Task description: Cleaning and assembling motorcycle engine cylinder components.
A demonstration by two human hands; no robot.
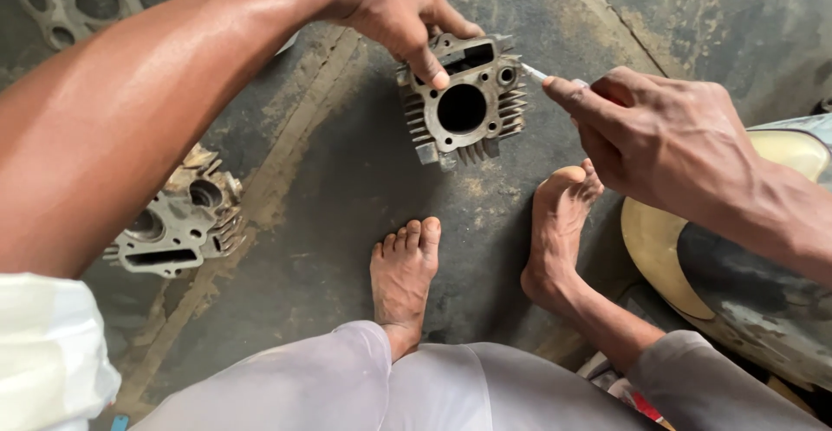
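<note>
Left hand (394, 11) fingers grip finned engine cylinder (464, 102) to steady it on the floor (347, 162); right hand (659, 141) fingers pinch thin white tool (536, 73) at its edge.

The person wears light grey trousers (347, 388), thin & smooth, w/ soft folds at the knees. They look a bit shiny. A white short sleeve (48, 353) shows at the left shoulder, crumpled w/ small creases. Both forearms are bare, no watch, no rings, no bands on the wrists. The left hand (394, 11) & right hand (659, 136) have no gloves. Both feet are bare too, no shoes or socks: left foot (403, 275), right foot (555, 232). The toes & soles look dusty. The trouser legs end above the ankles, esp. on the right leg, where the hem sits higher up.
</note>
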